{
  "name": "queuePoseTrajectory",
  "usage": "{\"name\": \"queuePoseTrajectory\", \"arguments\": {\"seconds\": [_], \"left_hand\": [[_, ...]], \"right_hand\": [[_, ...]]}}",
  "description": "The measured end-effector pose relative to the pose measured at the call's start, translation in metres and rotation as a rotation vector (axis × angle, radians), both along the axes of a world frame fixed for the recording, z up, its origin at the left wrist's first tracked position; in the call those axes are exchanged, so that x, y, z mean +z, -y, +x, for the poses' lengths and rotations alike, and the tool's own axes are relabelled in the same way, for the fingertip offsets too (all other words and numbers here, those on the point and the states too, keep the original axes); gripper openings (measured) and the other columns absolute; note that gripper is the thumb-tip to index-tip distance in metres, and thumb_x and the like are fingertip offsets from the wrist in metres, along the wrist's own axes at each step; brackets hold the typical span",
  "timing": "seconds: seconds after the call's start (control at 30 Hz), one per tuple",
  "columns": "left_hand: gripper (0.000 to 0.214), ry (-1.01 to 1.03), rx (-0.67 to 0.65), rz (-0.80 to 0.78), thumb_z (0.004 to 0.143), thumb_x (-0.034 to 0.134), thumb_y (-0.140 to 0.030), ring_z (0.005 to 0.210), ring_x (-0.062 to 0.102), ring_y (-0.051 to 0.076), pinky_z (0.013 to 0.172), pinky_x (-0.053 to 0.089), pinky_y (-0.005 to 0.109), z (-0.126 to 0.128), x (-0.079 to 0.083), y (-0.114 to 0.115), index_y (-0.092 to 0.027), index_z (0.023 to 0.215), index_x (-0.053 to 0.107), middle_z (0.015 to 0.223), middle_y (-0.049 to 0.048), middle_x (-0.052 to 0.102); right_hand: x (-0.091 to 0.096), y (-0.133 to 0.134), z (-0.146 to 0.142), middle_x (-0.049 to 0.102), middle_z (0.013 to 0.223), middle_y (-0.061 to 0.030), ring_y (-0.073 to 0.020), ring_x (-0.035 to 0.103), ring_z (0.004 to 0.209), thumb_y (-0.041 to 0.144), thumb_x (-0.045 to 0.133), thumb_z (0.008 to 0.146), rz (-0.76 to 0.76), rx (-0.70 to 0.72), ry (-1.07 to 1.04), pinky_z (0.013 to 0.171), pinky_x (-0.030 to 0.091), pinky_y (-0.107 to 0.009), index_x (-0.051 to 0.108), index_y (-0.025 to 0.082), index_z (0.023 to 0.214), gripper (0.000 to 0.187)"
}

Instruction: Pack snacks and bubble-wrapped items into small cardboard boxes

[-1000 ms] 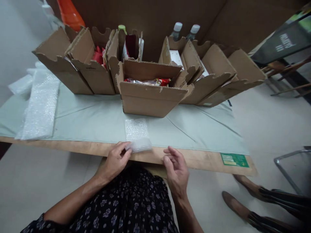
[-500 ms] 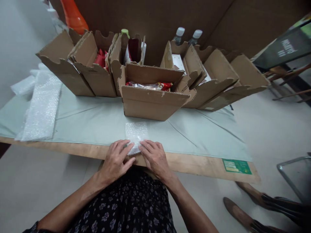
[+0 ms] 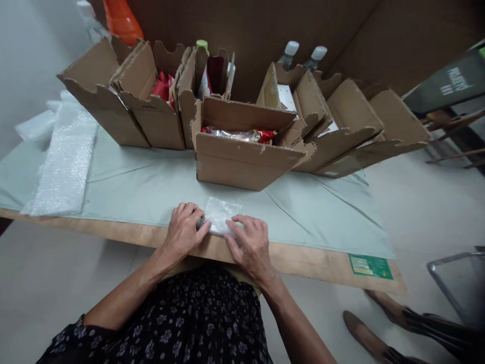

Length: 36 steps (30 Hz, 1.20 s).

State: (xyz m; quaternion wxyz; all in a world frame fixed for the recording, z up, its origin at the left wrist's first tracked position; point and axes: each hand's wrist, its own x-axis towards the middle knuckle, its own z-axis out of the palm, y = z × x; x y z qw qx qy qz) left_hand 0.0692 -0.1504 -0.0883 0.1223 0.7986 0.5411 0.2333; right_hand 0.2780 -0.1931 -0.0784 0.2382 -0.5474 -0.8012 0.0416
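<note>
A small piece of bubble wrap [image 3: 220, 214] lies at the front edge of the table. My left hand [image 3: 184, 228] has its fingers curled round the left end of it, where a small dark spot shows between finger and thumb; what that is I cannot make out. My right hand [image 3: 250, 243] grips the right side, thumb underneath at the near edge and fingertips on top. Just beyond stands an open cardboard box [image 3: 235, 164] with red and clear shiny packets [image 3: 242, 135] inside.
More open cardboard boxes [image 3: 132, 121] line the back, some holding red items. Bottles with white caps [image 3: 291, 49] and an orange container [image 3: 123, 23] stand behind them. Bubble wrap sheets [image 3: 66, 162] lie at left. Another person's feet [image 3: 366, 333] are at lower right.
The bubble wrap piece has shifted and turned a little, its far part now angled to the right. My right hand has moved slightly right, and my left fingers have curled in more.
</note>
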Motion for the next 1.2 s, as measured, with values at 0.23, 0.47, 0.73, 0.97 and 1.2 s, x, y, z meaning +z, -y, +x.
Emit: {"name": "queuePoseTrajectory", "arguments": {"seconds": [0.23,0.47,0.73,0.97,1.2], "left_hand": [[0.044,0.541,0.145,-0.263,0.092,0.062,-0.037,0.097,0.067,0.023,0.087,0.057,0.042,-0.004,0.001,0.014,-0.015,0.13,0.058,0.11,0.0118,0.07],[0.072,0.894,0.107,-0.635,0.091,0.061,-0.032,0.088,0.071,0.017,0.085,0.06,0.032,0.011,0.019,0.026,-0.015,0.156,0.035,0.098,0.0051,0.071],[0.078,0.576,-0.287,-0.289,0.094,0.054,-0.016,0.076,0.069,0.014,0.077,0.06,0.028,0.03,0.017,0.034,-0.025,0.162,0.019,0.092,0.0008,0.07],[0.078,0.335,-0.234,0.355,0.092,0.068,-0.028,0.142,0.048,0.034,0.115,0.045,0.053,0.019,0.072,-0.031,-0.028,0.16,0.029,0.151,0.0149,0.052],[0.031,0.19,-0.131,0.574,0.089,0.063,-0.015,0.144,0.048,0.036,0.119,0.036,0.063,0.018,0.107,-0.105,-0.023,0.119,0.064,0.129,0.0094,0.069]], "right_hand": [[-0.007,-0.008,0.0,0.077,0.109,-0.008,-0.0245,0.067,0.1,0.023,0.054,0.101,-0.129,-0.029,-0.24,0.091,0.045,-0.042,0.072,0.024,0.115,0.023],[0.016,0.003,-0.001,0.076,0.111,-0.0056,-0.0244,0.067,0.107,0.031,0.063,0.096,-0.389,-0.002,-0.541,0.098,0.049,-0.043,0.073,0.026,0.109,0.017],[0.058,-0.002,0.025,0.078,0.109,-0.0041,-0.0216,0.07,0.095,0.027,0.071,0.09,-0.48,0.111,-0.457,0.092,0.052,-0.04,0.071,0.026,0.116,0.026],[0.139,-0.036,0.074,0.073,0.081,-0.0004,-0.016,0.066,0.068,0.032,0.071,0.091,-0.126,-0.038,-0.617,0.06,0.054,-0.028,0.073,0.026,0.098,0.009],[0.21,-0.136,0.108,0.067,0.075,0.0045,-0.009,0.058,0.063,0.021,0.067,0.087,0.106,-0.007,-0.184,0.057,0.041,-0.023,0.071,0.021,0.09,0.005]]}}
